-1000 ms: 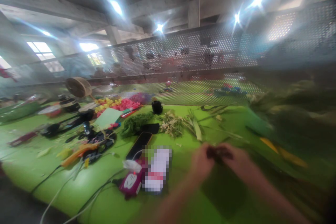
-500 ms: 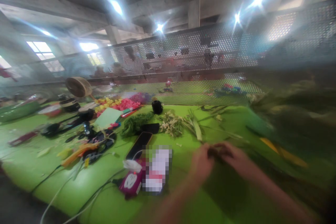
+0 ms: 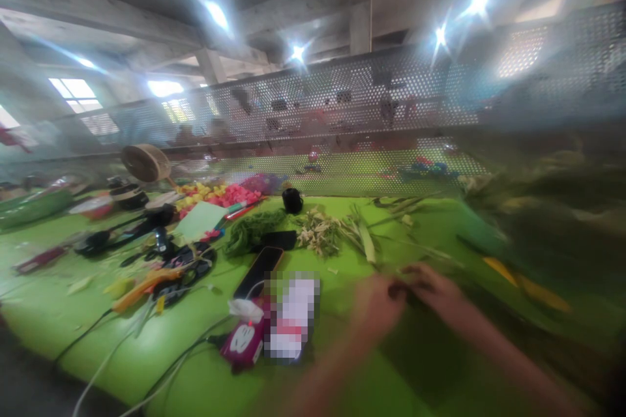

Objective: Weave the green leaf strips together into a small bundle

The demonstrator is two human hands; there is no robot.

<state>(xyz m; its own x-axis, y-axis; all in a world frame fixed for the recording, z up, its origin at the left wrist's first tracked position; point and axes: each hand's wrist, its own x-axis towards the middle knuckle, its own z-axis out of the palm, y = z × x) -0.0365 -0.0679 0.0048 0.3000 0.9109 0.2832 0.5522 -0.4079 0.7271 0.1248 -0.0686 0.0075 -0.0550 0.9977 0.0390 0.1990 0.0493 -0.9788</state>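
My left hand (image 3: 377, 303) is closed above the green tabletop (image 3: 342, 371), its fingers curled inward. Beside it, my right hand (image 3: 434, 288) has its fingertips bent toward the left one, almost touching. Whatever lies between the fingers is small, dark and blurred, so I cannot make it out. Just beyond the hands lie pale green leaf strips (image 3: 364, 241) and a pile of cream-coloured twisted pieces (image 3: 317, 231). A blurred heap of dull green leaves (image 3: 548, 208) rises at the right.
A tissue pack (image 3: 244, 339), a phone (image 3: 259, 272) and a pixelated flat item (image 3: 293, 319) lie left of my hands. Further left are an orange-handled tool (image 3: 147, 288) with cables and pink and yellow pieces (image 3: 239, 195). A perforated metal panel (image 3: 317, 104) stands behind.
My left hand has shifted slightly right and down and turned a little. My right hand stays close to it, with its fingertips slightly further apart from the left hand's knuckles.
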